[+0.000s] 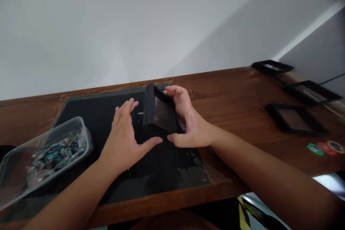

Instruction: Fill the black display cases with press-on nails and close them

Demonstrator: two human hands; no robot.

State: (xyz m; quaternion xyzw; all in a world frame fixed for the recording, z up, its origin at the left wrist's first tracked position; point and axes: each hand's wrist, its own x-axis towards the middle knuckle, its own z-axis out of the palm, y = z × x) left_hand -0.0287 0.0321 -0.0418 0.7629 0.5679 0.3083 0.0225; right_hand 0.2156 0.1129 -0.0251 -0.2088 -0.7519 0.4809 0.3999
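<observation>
My right hand (185, 122) grips a small black frame case (159, 109) with a clear film window, held tilted on edge above a black mat (94, 115). Its fingers wrap the top edge and its thumb presses the lower corner. My left hand (124, 136) hovers just left of the case, fingers spread and palm down, thumb reaching under the case's lower edge; whether it touches the case I cannot tell.
A clear plastic tub (45, 154) of several small colourful pieces sits on the mat's left. Three more black frame cases (296, 118) lie at the right on the wooden table (237, 93), with round coloured chips (326, 147) near the right edge. A pale wall stands behind.
</observation>
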